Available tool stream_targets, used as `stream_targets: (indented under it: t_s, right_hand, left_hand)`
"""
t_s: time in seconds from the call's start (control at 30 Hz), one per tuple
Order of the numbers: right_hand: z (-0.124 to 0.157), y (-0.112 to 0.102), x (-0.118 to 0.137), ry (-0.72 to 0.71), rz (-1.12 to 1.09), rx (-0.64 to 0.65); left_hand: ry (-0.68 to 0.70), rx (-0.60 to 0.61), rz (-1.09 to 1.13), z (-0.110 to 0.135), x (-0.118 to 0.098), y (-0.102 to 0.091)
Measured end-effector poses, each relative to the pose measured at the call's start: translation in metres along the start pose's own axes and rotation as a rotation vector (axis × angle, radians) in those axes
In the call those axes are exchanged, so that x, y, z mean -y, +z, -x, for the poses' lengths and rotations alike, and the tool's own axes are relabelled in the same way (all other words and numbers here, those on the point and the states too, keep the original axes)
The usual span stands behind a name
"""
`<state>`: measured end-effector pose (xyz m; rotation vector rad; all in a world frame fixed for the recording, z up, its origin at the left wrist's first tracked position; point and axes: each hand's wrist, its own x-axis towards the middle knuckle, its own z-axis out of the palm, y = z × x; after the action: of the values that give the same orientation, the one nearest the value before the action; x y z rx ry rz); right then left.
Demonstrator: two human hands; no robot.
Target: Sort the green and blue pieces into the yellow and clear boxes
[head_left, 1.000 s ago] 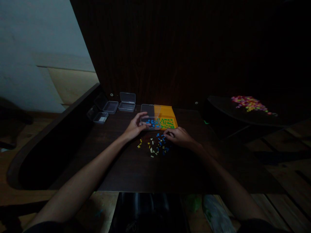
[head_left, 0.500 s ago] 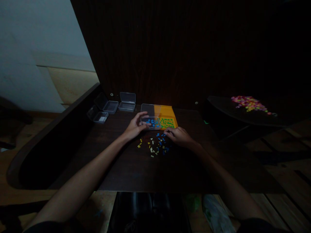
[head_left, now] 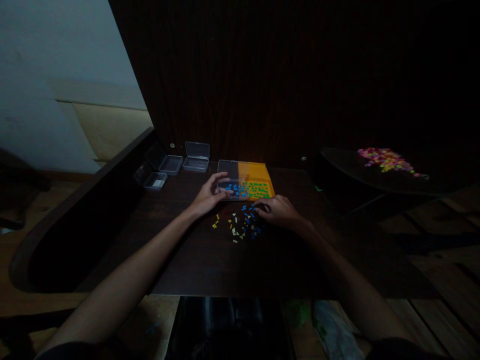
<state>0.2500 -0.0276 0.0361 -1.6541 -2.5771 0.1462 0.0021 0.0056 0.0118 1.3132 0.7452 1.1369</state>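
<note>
My left hand point(head_left: 207, 196) grips the left side of a clear plastic box point(head_left: 222, 198), thumb and fingers around its edge. Its lid stands raised at the back, and blue bricks point(head_left: 235, 189) lie inside. Against its right side is an open orange box point(head_left: 258, 172) holding small green bricks point(head_left: 258, 189). My right hand point(head_left: 278, 210) hovers low over the loose blue bricks point(head_left: 247, 216) in front of the boxes, thumb and forefinger slightly apart. I see nothing between them. Cream bricks point(head_left: 234, 232) and yellow bricks point(head_left: 216, 221) are scattered to the left of the blue ones.
Several open clear boxes point(head_left: 196, 164) stand at the back left, near the raised side panel point(head_left: 86, 210). A dark upright board point(head_left: 232, 80) closes off the table's back. Colourful small pieces point(head_left: 388, 160) are heaped on a dark surface at the right. The light is dim.
My right thumb and forefinger have parted slightly and shifted a little over the blue bricks. My left hand stays on the clear box.
</note>
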Motion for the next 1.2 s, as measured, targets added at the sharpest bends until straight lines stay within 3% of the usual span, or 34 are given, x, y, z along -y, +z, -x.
stream_targets:
  t_s: [0.53,0.77,0.93,1.2]
  right_hand:
    - [-0.001,0.004,-0.007,-0.069,-0.076,0.036]
    - [0.001,0.01,-0.004,-0.08,0.082,0.08]
    - [0.004,0.014,-0.005,-0.11,0.132,0.038]
    - [-0.002,-0.011,-0.012,-0.113,-0.068,-0.029]
  left_hand:
    - [-0.02,0.002,-0.027,0.0,-0.001,0.001]
    - [0.001,0.004,-0.025,0.0,0.0,0.001]
    - [0.004,0.005,-0.032,0.0,0.002,0.0]
    - [-0.01,0.027,0.012,0.001,0.001,0.001]
